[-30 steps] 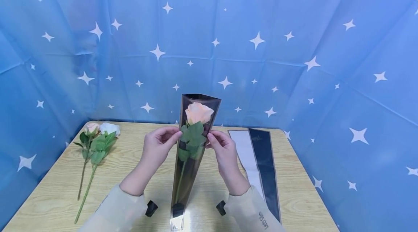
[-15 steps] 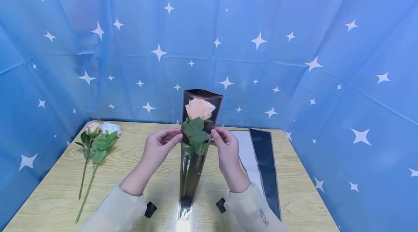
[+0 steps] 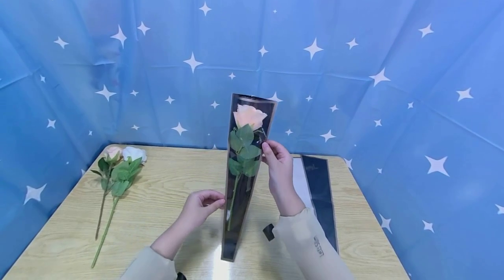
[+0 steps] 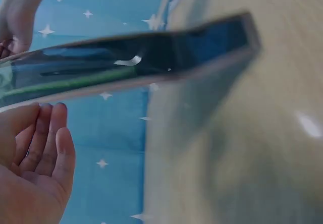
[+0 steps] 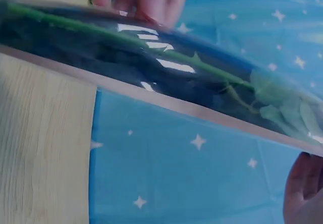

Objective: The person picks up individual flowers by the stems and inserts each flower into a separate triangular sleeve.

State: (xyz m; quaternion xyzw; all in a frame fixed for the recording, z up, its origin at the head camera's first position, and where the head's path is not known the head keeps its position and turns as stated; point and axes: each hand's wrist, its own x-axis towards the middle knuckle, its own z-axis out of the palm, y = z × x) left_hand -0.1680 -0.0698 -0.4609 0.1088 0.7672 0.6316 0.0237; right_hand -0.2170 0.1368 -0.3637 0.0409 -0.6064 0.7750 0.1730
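Note:
A clear-fronted flower sleeve (image 3: 245, 192) with a black back and a bronze edge stands nearly upright in the head view, its narrow end down over the table. Inside is a peach rose (image 3: 250, 117) with green leaves. My right hand (image 3: 280, 173) pinches the sleeve's right edge beside the leaves. Lower down, my left hand (image 3: 202, 208) has thumb and forefinger at the left edge in a light pinch. In the left wrist view the left fingertips (image 4: 58, 110) meet the sleeve's edge. The right wrist view shows the green stem (image 5: 126, 38) through the film.
At the table's left lie a pale pink rose (image 3: 113, 153) and a white rose (image 3: 134, 154) with long stems. A flat black sleeve (image 3: 320, 197) and a white one (image 3: 301, 179) lie at the right. A blue star-patterned curtain (image 3: 220, 43) hangs behind the wooden table (image 3: 169, 170).
The sleeve with its rose has risen and shifted slightly right. My left hand has moved down along its left edge, while my right hand has gone up a little with the sleeve.

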